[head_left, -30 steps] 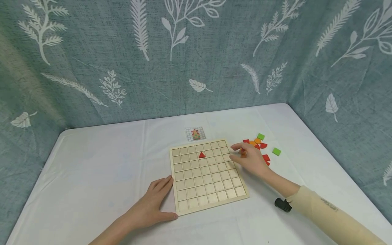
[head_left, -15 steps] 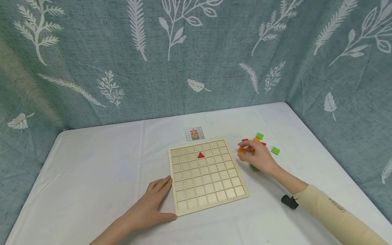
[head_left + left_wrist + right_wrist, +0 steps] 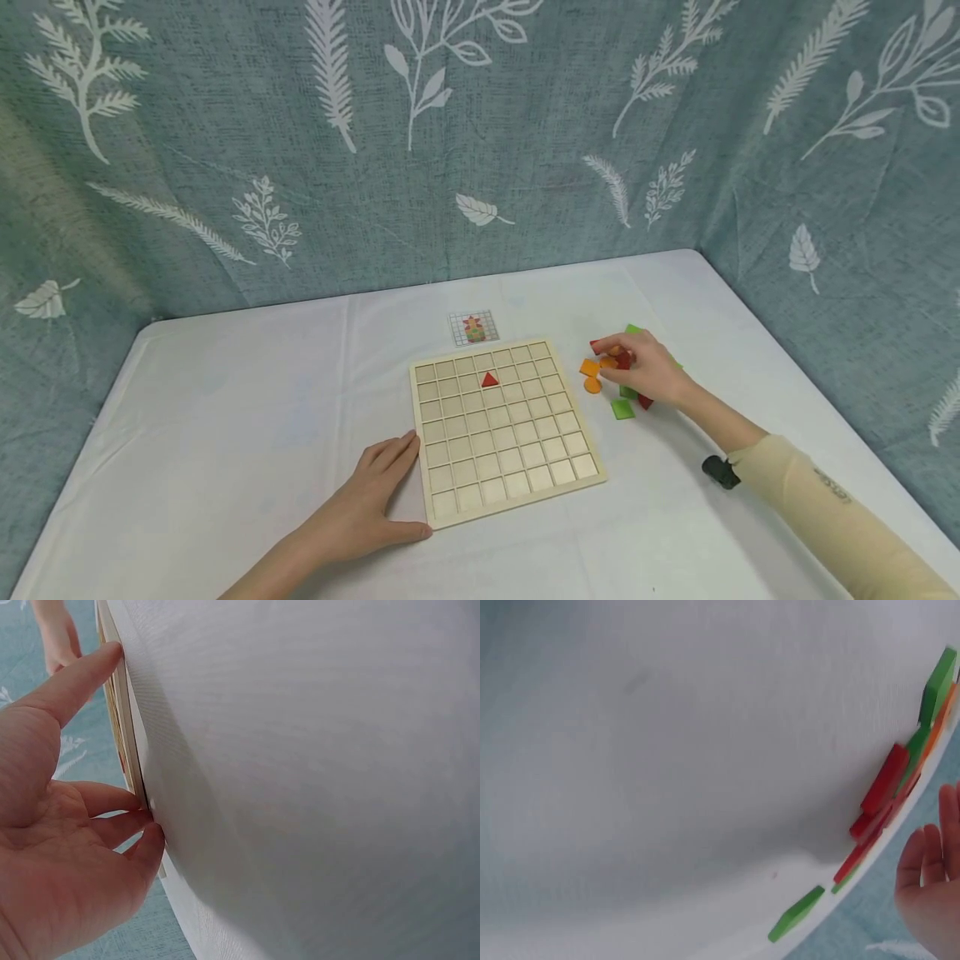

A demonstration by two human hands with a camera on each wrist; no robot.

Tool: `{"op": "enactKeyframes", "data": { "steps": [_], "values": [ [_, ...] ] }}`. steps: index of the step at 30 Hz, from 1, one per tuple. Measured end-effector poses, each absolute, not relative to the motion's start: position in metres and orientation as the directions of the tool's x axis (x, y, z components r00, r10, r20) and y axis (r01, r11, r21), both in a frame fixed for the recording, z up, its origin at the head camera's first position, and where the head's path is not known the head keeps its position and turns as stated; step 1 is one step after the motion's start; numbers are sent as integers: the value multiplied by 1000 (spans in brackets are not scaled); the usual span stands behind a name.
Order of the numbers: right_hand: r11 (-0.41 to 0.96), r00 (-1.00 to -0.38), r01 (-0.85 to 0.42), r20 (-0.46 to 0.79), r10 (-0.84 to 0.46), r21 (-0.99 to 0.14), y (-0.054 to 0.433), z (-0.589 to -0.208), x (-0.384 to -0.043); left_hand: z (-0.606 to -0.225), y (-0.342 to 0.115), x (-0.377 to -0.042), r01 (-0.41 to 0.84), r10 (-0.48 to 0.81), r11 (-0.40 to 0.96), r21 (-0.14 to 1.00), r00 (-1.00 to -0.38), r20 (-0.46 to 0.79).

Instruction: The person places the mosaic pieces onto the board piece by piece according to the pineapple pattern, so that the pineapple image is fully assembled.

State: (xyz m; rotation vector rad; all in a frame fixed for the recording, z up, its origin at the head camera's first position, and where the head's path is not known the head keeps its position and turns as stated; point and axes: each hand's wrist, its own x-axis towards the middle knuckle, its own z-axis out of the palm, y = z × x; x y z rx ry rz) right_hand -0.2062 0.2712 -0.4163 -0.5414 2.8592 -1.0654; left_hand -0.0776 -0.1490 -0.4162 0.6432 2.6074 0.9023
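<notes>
A pale wooden grid board (image 3: 510, 433) lies flat on the white table, with one red triangle (image 3: 489, 380) in a cell near its far side. My left hand (image 3: 371, 500) rests against the board's left edge, thumb at the near corner; in the left wrist view its fingertips (image 3: 152, 832) touch the rim. My right hand (image 3: 648, 367) is over a loose heap of small pieces right of the board, thumb and fingers apart. Around it lie an orange square (image 3: 589, 367), an orange round piece (image 3: 592, 385) and a green square (image 3: 622, 409). I see nothing held; some pieces are hidden beneath it.
Behind the board lies a small pattern card (image 3: 474, 328) with a coloured figure on a grid. A black wrist device (image 3: 722, 472) shows by the right sleeve. Red pieces (image 3: 885, 778) and a separate green piece (image 3: 796, 913) appear in the right wrist view. Patterned curtains surround the table.
My right hand has moved right, away from the board and over the heap, uncovering orange and green pieces. The left hand stays at the board's edge. The view has shifted slightly.
</notes>
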Motion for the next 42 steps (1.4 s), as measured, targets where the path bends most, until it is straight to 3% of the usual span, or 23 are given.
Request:
{"op": "enactKeyframes", "data": {
  "steps": [22,42],
  "values": [
    [673,-858,-436,50,-511,-598,273,-420,-224,-416,-151,-82,308,508,698,647,-849,-145],
    [700,-861,-431,26,-509,-569,272,-421,-225,-417,-150,-82,302,508,697,650,-849,-150]
  ]
}}
